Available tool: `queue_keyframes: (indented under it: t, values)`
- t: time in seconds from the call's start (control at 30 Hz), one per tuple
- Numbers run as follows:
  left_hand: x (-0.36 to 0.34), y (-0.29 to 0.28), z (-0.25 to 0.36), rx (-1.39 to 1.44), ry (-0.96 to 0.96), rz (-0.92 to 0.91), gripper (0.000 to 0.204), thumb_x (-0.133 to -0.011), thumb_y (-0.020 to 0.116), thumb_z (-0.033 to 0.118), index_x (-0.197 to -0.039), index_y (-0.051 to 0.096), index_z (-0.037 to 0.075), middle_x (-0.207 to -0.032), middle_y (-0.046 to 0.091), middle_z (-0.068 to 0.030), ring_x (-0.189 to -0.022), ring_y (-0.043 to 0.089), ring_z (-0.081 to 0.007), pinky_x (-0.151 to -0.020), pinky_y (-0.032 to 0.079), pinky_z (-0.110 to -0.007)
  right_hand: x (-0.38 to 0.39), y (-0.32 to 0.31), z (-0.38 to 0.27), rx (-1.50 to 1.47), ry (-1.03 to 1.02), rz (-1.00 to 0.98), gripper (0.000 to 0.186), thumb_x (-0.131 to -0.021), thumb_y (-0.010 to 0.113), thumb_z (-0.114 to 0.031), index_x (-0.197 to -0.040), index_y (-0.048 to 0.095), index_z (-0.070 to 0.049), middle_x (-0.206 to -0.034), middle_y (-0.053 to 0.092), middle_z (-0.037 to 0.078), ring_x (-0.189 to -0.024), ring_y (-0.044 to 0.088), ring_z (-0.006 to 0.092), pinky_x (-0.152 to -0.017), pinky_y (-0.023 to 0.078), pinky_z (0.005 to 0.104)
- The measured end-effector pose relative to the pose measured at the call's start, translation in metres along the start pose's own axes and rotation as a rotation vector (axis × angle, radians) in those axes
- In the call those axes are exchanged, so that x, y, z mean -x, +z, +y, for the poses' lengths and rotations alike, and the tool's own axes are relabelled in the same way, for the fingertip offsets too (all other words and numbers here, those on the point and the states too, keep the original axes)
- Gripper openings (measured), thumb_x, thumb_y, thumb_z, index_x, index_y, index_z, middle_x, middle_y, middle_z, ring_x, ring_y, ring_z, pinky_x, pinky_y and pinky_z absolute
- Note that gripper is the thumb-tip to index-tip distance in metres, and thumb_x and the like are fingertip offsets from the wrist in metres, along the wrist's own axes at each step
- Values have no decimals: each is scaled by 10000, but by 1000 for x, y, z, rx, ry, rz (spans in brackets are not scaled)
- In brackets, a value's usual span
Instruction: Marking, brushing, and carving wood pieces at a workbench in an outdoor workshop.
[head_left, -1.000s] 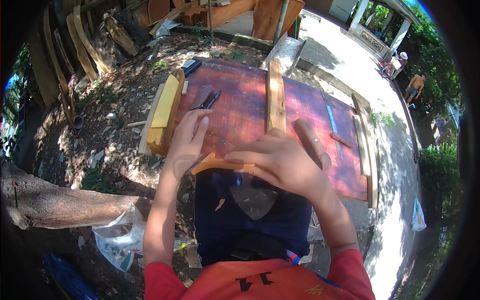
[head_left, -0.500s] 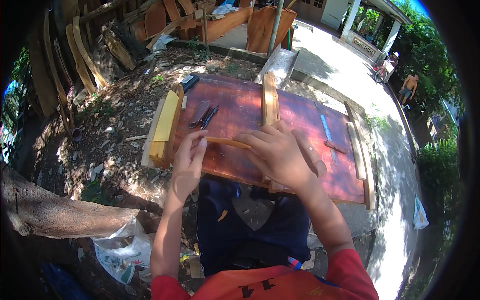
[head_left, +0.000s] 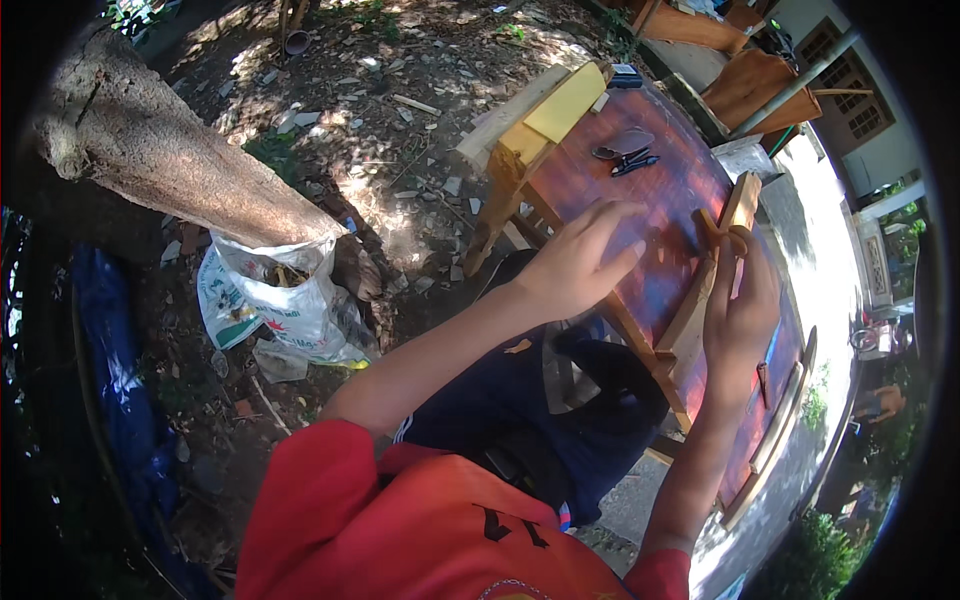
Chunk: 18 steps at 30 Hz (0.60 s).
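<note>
My right hand [head_left: 742, 305] is closed on a small flat strip of wood [head_left: 708, 222], which pokes out past the fingertips above the tabletop. My left hand [head_left: 580, 262] hovers over the table's near left edge, its fingers apart and nothing in them. Beneath both is a reddish-brown wooden table [head_left: 655, 215]. A light wooden bar [head_left: 741, 202] runs across it, passing under or close beside my right hand. Dark pen-like tools [head_left: 634, 164] lie beyond my left hand.
A yellow sheet [head_left: 565, 105] rests on wooden blocks at the table's left end, near a dark box [head_left: 626, 76]. Wood strips [head_left: 780, 425] line the right end. To the left, a white sack [head_left: 285, 300] stands under a thick trunk [head_left: 180, 150]. Another person [head_left: 880, 403] is far right.
The view has swung left and tilted. My left hand has let go of the wood strip and moved away from it; the right hand keeps hold of it.
</note>
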<state>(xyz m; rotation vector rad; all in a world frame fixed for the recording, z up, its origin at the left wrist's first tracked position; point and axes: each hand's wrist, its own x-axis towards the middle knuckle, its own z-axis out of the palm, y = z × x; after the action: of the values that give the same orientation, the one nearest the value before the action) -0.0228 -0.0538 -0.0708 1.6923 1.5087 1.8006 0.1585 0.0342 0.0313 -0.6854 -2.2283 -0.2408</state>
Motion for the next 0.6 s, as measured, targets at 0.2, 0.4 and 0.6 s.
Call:
queue_keyframes:
  t: [0.2, 0.4, 0.6]
  values:
    - [22, 0, 12, -29, -91, 140, 466, -1047, 628, 211, -1443, 502, -2, -1396, 559, -212, -1314, 570, -357, -1093, 464, -427, 7, -3, -50, 40, 8, -299, 199, -1037, 613, -115, -1204, 684, -31, -1051, 743, 142, -942, 708, 320, -847, 536, 422]
    - [16, -4, 28, -43, 162, 184, 637, -997, 628, 230, -1506, 401, -77, -1524, 462, -269, -1418, 466, -430, -1198, 349, -483, 1, -42, -60, -573, 343, -88, 309, -1087, 542, -94, -1336, 599, 80, -1302, 682, 181, -1185, 658, 222, -1013, 517, 358]
    - [11, -16, 22, -152, 49, 149, 642, -982, 658, 221, -1515, 420, -44, -1518, 477, -267, -1414, 480, -411, -1181, 363, -484, -11, -11, -23, -57, 19, -142, 353, -914, 680, -9, -1259, 691, -84, -1130, 748, 101, -931, 682, 276, -863, 464, 378]
